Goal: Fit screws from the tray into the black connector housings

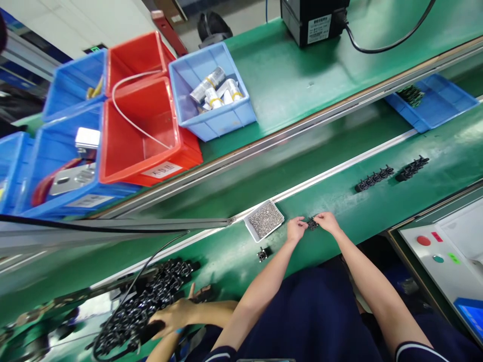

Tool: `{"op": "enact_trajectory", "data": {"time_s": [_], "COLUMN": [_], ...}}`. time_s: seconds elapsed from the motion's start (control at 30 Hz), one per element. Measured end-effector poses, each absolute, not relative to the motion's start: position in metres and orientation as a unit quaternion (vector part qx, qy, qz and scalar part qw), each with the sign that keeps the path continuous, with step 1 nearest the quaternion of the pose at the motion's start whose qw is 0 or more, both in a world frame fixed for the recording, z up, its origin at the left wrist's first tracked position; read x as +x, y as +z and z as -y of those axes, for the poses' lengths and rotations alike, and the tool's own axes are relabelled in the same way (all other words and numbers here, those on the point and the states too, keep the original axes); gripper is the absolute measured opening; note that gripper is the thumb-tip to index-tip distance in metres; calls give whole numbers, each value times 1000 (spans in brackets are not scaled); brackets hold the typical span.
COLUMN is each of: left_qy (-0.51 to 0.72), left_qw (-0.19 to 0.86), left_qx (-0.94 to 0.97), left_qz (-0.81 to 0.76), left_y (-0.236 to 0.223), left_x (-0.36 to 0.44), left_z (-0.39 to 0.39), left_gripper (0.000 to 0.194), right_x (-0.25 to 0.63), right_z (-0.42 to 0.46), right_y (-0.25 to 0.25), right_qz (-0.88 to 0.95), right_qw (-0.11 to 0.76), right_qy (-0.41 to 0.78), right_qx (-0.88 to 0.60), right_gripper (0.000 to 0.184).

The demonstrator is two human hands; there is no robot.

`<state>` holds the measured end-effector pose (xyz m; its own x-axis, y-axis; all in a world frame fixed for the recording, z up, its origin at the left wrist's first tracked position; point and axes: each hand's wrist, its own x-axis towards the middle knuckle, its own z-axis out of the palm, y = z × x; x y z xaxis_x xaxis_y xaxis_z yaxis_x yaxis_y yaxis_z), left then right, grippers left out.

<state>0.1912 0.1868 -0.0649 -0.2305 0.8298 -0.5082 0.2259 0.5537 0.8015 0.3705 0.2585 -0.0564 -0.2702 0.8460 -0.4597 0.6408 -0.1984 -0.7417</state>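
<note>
Over the green bench, my left hand [297, 229] and my right hand [327, 221] pinch a small black plastic part [312, 223] from its two sides. What exactly the fingertips grip is too small to make out. Just left of my left hand lies a white tray [265, 221] filled with tiny metal screws. Below that tray, a single black part with bright metal pins [263, 254] rests on the bench by itself.
Two rows of black parts [375, 178] stand to the right. A co-worker's hand [175, 315] is at a heap of black parts [151, 296] on the left. Blue bins [215, 118] and red bins [151, 151] line the upper shelf. A control panel [433, 261] sits at right.
</note>
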Motion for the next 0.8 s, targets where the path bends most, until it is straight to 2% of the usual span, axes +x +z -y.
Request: {"op": "enact_trajectory", "data": {"time_s": [0.33,0.57,0.7,0.8], "left_qy": [292,263,259,273], "left_qw": [481,510,554,578], "left_qx": [396,314,272,270], "left_qz": [-726,-756,-743,-720], "left_y": [-67,-80,-86,-85], "left_x": [197,198,199,197], "left_z": [-188,-194,-193,-188], "left_gripper": [31,33,31,31], "right_x": [361,359,359,366], "right_z": [-252,-245,-242,-237], "right_y": [-60,-66,-69,-68], "right_qz": [654,608,571,516], "right_qw": [121,128,162,218], "right_qy": [444,470,491,484], "right_qx": [-600,-627,-638,-672], "right_gripper": [16,18,21,27]}}
